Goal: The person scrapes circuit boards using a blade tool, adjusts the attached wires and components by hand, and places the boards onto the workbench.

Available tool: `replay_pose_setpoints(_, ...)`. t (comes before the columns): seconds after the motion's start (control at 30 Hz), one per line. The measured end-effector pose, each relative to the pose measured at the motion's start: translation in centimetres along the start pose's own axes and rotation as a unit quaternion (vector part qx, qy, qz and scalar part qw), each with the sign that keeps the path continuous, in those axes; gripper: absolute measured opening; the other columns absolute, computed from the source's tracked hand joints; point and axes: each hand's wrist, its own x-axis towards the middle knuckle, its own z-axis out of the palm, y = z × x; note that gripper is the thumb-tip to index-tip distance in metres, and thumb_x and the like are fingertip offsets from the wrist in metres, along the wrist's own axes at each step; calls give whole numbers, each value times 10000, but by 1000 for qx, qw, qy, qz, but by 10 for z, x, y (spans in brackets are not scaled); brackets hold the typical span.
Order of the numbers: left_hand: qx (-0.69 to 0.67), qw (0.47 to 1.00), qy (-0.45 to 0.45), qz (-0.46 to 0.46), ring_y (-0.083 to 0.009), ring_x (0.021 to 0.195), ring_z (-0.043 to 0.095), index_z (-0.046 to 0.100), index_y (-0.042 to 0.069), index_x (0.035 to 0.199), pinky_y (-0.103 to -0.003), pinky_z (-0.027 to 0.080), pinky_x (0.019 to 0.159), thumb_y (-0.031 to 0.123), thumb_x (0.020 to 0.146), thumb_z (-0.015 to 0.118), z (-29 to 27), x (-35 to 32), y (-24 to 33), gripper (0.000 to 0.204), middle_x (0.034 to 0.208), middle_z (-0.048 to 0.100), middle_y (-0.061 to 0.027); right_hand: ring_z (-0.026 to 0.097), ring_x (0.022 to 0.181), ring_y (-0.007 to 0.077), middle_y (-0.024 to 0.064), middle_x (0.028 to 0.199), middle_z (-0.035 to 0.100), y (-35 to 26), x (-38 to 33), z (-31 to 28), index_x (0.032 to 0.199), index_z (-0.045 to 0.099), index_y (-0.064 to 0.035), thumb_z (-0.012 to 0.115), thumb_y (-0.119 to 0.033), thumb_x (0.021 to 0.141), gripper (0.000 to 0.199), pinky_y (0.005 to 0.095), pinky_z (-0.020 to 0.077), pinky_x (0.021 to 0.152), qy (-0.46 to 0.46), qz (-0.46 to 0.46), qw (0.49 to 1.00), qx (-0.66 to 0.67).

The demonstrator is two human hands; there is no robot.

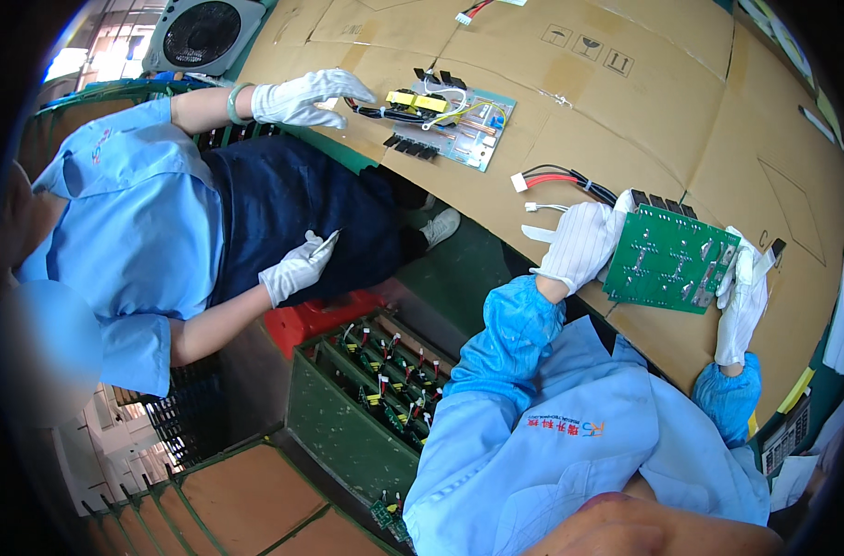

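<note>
A green circuit board is held up at a tilt between my two gloved hands, its solder side showing. My left hand closes on the board's left edge. At the opposite edge, my right hand grips it, the fingertips partly hidden. Black blocks show along the board's far edge; the rest of its component side is hidden. Red and black wires with a white connector trail from beyond my left hand over the cardboard. A white strip sticks out beside that hand.
Cardboard covers the table. Another circuit board with yellow-wrapped parts lies there, near a co-worker's raised gloved hand. The co-worker's other hand holds something small. A green crate of boards stands between us; a fan is far left.
</note>
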Motion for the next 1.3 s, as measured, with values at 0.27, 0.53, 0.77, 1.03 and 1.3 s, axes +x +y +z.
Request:
replay_pose_setpoints(0.27,83,990,5,113,-372,931,548,554,-34,1187,-463,449,821,129,834,585,5,-6,-4,389,1043,569,-193,317,509,12,-43,705,515,-6,8,8,1234,644,-30,421,-417,1045,485,202,213,440,32,6,999,-14)
replay_pose_setpoints(0.53,80,993,-31,84,-364,933,546,547,-22,1196,-458,448,812,127,838,590,3,-6,-4,390,1039,572,-184,398,665,54,2,914,618,-10,8,7,1230,657,-38,366,-467,1056,547,205,329,598,5,15,999,-32)
replay_pose_setpoints(0.77,79,982,96,143,-320,863,534,507,-22,1283,-433,429,732,114,849,592,7,-10,-6,463,952,536,-150,493,758,78,45,989,647,-6,9,4,1250,643,-42,376,-472,1049,545,208,405,704,-1,14,999,-37)
replay_pose_setpoints(1.03,73,994,-30,74,-389,1003,552,558,1,1210,-475,454,872,139,855,600,4,-11,-5,383,1110,581,-198,539,850,105,58,1063,646,-2,9,3,1251,642,-43,389,-483,1040,549,228,434,778,-7,11,999,-37)
replay_pose_setpoints(1.3,86,977,124,150,-247,687,538,438,-48,1377,-392,421,548,78,848,597,10,-2,-10,566,755,512,-101,482,769,83,28,984,620,-8,7,7,1253,638,-39,416,-463,1034,526,216,382,669,-4,17,999,-35)
